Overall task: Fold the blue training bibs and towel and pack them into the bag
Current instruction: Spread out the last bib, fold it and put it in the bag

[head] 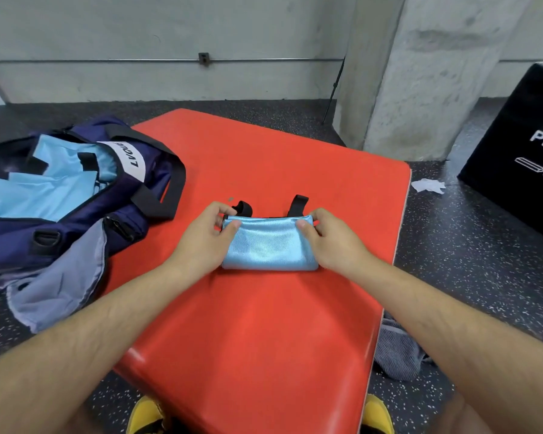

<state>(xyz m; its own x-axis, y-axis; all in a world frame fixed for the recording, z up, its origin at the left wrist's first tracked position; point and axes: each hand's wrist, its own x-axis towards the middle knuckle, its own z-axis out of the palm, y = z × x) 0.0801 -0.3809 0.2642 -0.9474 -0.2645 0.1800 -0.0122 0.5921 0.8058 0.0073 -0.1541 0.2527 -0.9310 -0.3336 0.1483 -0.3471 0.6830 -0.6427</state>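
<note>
**Inspector A:** Class of premises?

**Inspector B:** Gym or training room. The floor (452, 261) is black speckled rubber throughout.

**Inspector A:** Supporting evidence?

**Inspector B:** Red padded block (264, 324) at centre. Black box (521, 170) lettered "PLY" at far right. Bare concrete wall (138, 32) and pillar (420, 89) on the far side, with metal conduit (107, 61) along the wall. Navy sports bag (85, 228) at left.

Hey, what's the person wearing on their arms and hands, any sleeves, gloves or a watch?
Nothing is worn on either. The left hand and right hand have no gloves, and no ring, watch or band shows. The left forearm and right forearm are uncovered to the picture's edge, with no sleeve in view.
</note>
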